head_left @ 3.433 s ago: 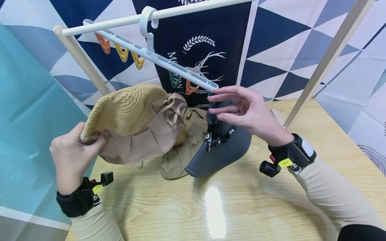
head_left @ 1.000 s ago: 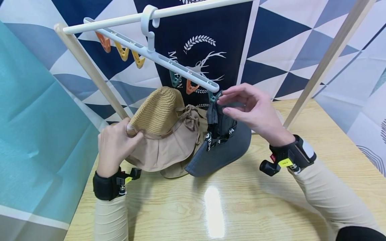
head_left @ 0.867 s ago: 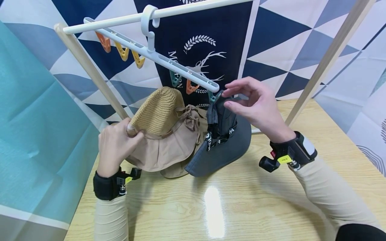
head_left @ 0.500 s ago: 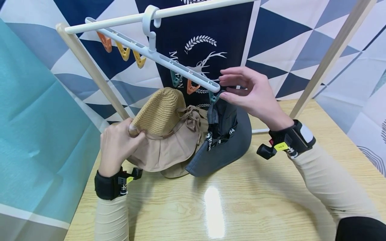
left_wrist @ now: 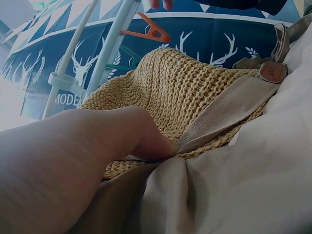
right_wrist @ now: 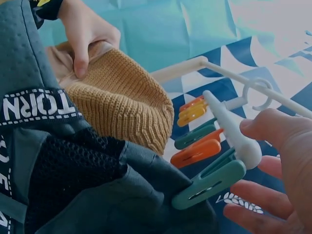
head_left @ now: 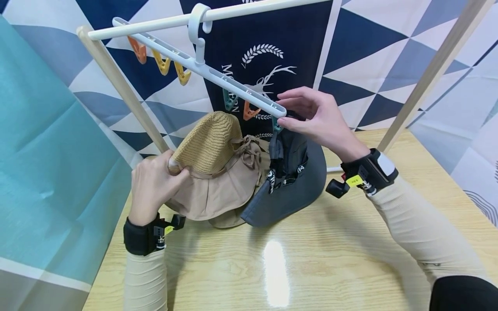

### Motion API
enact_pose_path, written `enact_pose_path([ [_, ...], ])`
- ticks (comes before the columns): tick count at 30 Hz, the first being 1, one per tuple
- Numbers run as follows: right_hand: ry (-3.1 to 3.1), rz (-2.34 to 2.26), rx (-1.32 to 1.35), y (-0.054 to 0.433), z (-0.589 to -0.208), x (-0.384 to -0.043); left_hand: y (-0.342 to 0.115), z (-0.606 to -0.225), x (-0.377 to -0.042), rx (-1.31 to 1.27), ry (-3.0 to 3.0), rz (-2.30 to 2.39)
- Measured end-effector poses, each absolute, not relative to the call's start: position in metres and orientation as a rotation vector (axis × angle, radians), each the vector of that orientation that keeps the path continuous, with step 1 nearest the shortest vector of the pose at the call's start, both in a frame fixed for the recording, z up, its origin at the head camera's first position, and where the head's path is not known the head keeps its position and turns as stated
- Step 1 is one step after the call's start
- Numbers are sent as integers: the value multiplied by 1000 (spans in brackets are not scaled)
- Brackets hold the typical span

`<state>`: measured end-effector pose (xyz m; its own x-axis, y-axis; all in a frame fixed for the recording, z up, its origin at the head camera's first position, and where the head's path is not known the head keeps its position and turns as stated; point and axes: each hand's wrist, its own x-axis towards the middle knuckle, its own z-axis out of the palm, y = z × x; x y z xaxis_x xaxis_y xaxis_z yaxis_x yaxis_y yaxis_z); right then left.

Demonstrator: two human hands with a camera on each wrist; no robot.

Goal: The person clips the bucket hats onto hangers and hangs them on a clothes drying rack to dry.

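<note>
My left hand (head_left: 153, 181) pinches the brim edge of a sun hat (head_left: 212, 144) with a tan knitted crown, a beige fabric brim and a tied bow. In the left wrist view, the thumb presses on the seam where the knit crown (left_wrist: 180, 87) meets the fabric. My right hand (head_left: 317, 116) is around the front end of the light-blue clip hanger (head_left: 233, 88), thumb and fingers apart on either side. A dark grey hat (head_left: 289, 190) with lettered straps hangs from the teal clip (right_wrist: 209, 185) at that end.
Orange and yellow clips (head_left: 161, 65) hang farther along the hanger, which hooks over a white rod (head_left: 155, 25) on wooden posts (head_left: 124, 90). Another beige hat (head_left: 229, 219) shows partly behind the sun hat. Beneath is a wooden table (head_left: 218, 268); a patterned cloth covers the back.
My left hand has brought the sun hat rightward and lower, beside the grey hat, then held still. The right hand drew back from the teal clip, rose and moved left to the hanger's end.
</note>
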<state>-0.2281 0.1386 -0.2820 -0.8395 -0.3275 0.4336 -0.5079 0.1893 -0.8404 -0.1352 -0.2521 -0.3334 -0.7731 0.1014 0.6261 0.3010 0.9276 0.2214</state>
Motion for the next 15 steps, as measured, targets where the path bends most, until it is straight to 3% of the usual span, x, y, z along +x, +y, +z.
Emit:
enact_pose_path([
  [15, -2292, 1780, 856, 137, -286, -234, -255, -334, -140, -287, -2448, -436],
])
